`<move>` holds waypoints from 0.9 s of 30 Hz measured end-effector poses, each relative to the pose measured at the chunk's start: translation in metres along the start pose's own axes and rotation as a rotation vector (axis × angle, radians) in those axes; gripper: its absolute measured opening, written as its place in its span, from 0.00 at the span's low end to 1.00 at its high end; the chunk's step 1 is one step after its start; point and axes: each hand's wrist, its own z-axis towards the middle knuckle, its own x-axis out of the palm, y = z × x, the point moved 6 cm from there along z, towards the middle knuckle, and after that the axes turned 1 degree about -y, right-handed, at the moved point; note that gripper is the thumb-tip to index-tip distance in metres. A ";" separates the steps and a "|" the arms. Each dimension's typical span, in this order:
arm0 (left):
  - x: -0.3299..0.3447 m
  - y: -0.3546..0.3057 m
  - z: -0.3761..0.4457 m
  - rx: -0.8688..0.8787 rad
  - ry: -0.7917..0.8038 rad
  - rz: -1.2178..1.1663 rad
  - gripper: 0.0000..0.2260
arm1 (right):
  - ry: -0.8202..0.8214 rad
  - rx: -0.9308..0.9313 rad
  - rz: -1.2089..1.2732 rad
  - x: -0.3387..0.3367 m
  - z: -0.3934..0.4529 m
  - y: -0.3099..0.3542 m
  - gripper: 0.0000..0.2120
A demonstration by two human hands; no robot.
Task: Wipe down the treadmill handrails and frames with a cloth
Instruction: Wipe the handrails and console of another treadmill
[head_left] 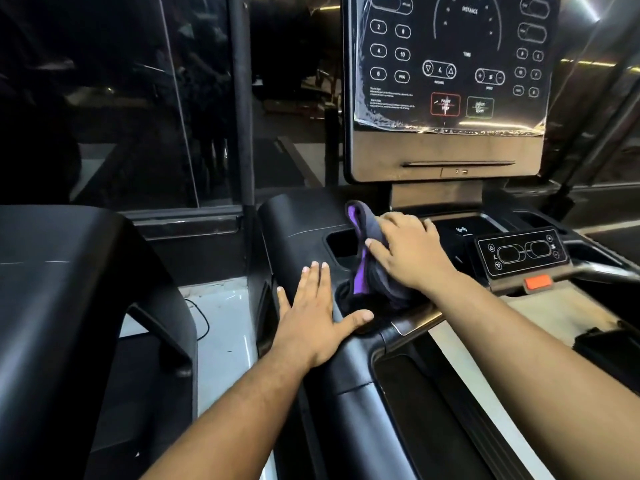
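progress: probably early | right hand (405, 252) presses cloth (369, 258) beside console (450, 81), fingers flat | left hand (313, 318) flat, empty, on left handrail (349, 382) | right rail unwiped

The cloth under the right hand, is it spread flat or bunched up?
Bunched up: the cloth sits in crumpled folds under the right hand.

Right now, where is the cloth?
In the head view the cloth lies left of centre on the treadmill's console tray, under the right hand, beside a cup holder.
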 end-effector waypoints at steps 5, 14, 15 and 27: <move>0.000 0.000 0.000 -0.004 -0.003 0.004 0.57 | 0.380 0.028 0.049 0.059 0.005 0.003 0.33; 0.000 -0.002 0.000 0.006 0.012 -0.017 0.58 | 0.160 -0.219 0.000 0.045 0.004 0.034 0.35; 0.001 0.000 0.000 0.003 0.009 -0.024 0.58 | 0.173 -0.237 -0.021 0.044 0.008 0.030 0.35; 0.001 0.002 0.001 0.016 -0.001 -0.056 0.60 | 0.136 -0.282 -0.082 0.037 -0.007 0.006 0.28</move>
